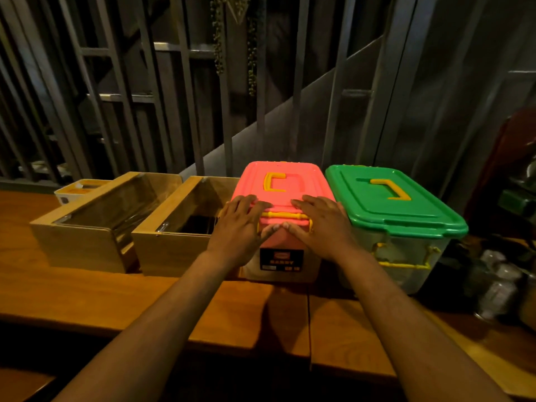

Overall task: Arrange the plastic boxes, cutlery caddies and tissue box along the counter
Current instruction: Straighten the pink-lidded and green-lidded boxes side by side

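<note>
head view looked down along two bare forearms reaching forward over the near edge of a wooden counter (87, 288). both hands sat at the near end of a pink-lidded box (282, 216), which stood on the counter a little right of centre. left hand (240, 227) lay with its fingers spread flat over the lid's near left corner and its thumb angled down the front face. right hand (322, 224) mirrored it on the near right corner, fingers flat on the lid, thumb down the front. the two thumb tips met, or nearly met, just under a yellow latch (285, 217) at the lid's edge. neither hand was curled around anything; both pressed open-palmed on the box. a dark label (281, 258) showed on the box front below the thumbs.

just beside it on the right stood a green-lidded box (397, 204), clear-walled, with yellow clips on its end, the two lids close together. just left of the pink box stood a wooden caddy (174, 230), open-topped and dark inside, and beside that a second wooden caddy (95, 224). farther back at the left end sat a small white and yellow box (78, 190), partly hidden behind the second caddy. behind the counter rose dark metal bars (185, 97).
</note>
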`<state>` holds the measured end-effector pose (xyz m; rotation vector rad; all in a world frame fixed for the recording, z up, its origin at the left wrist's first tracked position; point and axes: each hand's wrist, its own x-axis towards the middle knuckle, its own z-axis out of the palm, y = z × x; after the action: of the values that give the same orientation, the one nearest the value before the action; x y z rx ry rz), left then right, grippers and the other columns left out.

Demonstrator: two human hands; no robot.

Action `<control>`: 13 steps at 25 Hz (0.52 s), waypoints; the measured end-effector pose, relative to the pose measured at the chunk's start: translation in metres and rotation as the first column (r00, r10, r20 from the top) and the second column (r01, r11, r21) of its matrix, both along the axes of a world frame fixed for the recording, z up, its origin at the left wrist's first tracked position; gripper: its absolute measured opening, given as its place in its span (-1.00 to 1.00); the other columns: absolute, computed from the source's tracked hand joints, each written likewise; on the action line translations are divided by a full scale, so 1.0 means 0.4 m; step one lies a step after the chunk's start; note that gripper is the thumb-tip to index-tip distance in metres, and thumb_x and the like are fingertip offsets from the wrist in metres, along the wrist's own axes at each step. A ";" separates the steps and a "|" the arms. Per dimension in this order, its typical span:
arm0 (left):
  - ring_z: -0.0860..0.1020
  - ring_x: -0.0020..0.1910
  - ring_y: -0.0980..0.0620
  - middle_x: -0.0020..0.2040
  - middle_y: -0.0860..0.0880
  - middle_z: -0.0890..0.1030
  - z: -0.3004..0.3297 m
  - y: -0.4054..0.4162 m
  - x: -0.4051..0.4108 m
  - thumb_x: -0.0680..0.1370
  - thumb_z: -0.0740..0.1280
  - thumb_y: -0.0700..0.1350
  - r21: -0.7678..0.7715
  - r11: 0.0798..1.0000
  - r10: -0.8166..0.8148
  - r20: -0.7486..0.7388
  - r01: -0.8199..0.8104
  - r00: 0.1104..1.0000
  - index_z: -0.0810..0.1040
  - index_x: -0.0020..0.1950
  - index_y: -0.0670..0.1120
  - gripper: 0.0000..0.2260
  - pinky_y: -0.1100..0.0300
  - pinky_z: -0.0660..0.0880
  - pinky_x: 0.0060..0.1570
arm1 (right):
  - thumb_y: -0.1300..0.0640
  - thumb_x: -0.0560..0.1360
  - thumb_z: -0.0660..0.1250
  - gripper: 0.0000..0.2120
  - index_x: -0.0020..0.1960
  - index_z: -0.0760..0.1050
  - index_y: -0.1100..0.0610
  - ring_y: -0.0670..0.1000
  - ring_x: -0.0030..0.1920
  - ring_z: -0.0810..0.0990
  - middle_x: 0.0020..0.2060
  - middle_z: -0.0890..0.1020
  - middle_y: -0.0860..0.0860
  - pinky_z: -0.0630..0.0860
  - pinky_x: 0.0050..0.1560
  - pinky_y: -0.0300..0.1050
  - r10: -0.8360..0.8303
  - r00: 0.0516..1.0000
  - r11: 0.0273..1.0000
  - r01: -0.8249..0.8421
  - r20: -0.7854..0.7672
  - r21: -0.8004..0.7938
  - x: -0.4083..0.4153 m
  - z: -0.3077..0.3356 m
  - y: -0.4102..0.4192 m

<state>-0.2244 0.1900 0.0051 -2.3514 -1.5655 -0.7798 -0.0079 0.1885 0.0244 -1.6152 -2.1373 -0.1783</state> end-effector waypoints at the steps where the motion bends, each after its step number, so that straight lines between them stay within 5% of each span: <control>1: 0.25 0.44 -0.11 0.44 -0.07 0.34 0.001 0.015 0.000 0.55 0.00 0.37 0.003 1.000 -0.006 0.002 0.006 1.000 0.30 0.41 0.10 -0.45 -0.08 0.19 0.41 | -0.55 0.33 -0.14 -0.18 0.49 0.21 -0.21 0.10 0.50 0.22 0.51 0.30 -0.06 0.13 0.47 0.26 -0.003 1.000 1.000 0.003 0.007 -0.009 -0.001 0.002 0.011; 13: 0.28 0.41 -0.11 0.41 -0.07 0.36 -0.021 0.119 -0.003 0.56 -0.01 0.36 0.049 0.999 -0.025 0.028 0.024 0.999 0.33 0.39 0.09 -0.47 -0.09 0.20 0.40 | -0.53 0.36 -0.09 -0.22 0.48 0.20 -0.21 0.10 0.50 0.21 0.52 0.28 -0.07 0.14 0.47 0.25 -0.034 0.999 0.999 0.034 0.012 -0.037 -0.008 0.000 0.085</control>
<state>-0.2257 0.2375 -0.0032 -2.3398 -1.5139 -0.8503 -0.0112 0.2227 0.0243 -1.6763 -2.1348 -0.1601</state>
